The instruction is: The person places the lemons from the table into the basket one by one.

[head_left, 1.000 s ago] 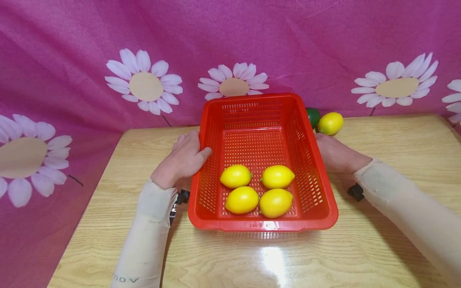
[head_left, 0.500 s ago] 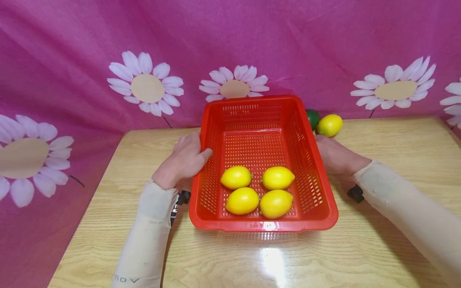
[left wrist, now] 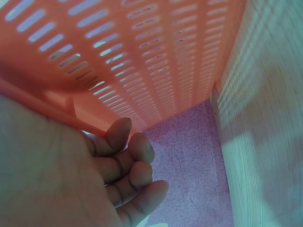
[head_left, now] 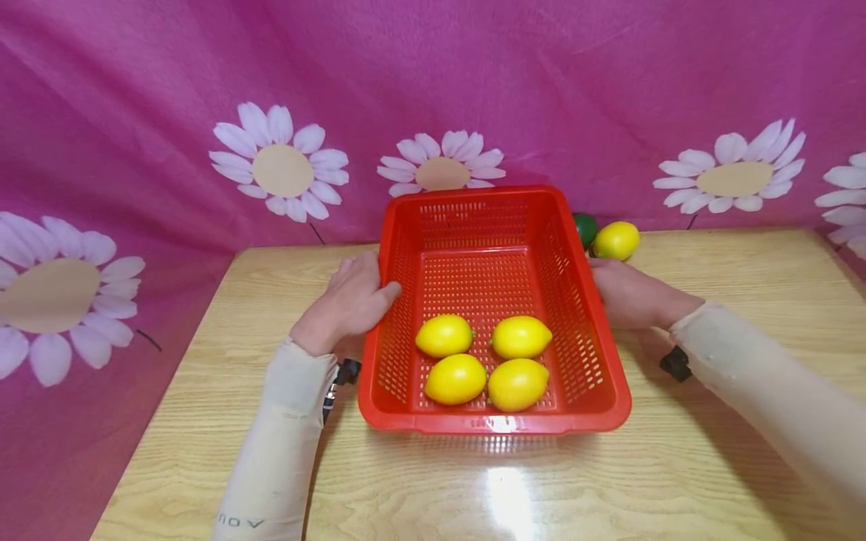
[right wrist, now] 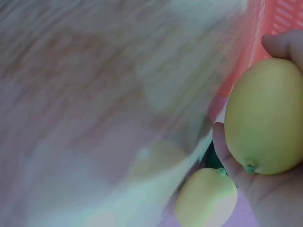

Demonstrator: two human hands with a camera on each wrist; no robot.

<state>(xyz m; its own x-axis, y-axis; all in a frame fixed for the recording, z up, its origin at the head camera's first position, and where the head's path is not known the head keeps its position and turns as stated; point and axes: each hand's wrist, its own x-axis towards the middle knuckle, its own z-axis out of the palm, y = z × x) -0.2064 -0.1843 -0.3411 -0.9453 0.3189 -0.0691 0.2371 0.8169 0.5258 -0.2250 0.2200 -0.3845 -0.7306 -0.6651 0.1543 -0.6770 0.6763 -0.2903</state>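
Observation:
A red perforated plastic basket (head_left: 494,424) stands on the table, with several yellow lemons (head_left: 456,379) in its near half. My left hand (head_left: 348,304) grips the basket's left rim, thumb over the top edge; in the left wrist view its curled fingers (left wrist: 141,176) show below the rim outside the slotted wall. At the basket's right side is my right hand (head_left: 636,295), partly hidden by the rim in the head view. The right wrist view shows it holding a lemon (right wrist: 265,116) between thumb and fingers, close to the basket wall (right wrist: 286,16).
Behind the right hand, another lemon (head_left: 616,241) and a dark green fruit (head_left: 585,230), half hidden by the basket, lie at the table's back edge. A pink cloth (head_left: 575,83) with white daisies hangs behind the wooden table (head_left: 758,300).
The head view has tilted slightly, so the scene sits a little lower. Both hands and the basket with its lemons keep their places relative to one another.

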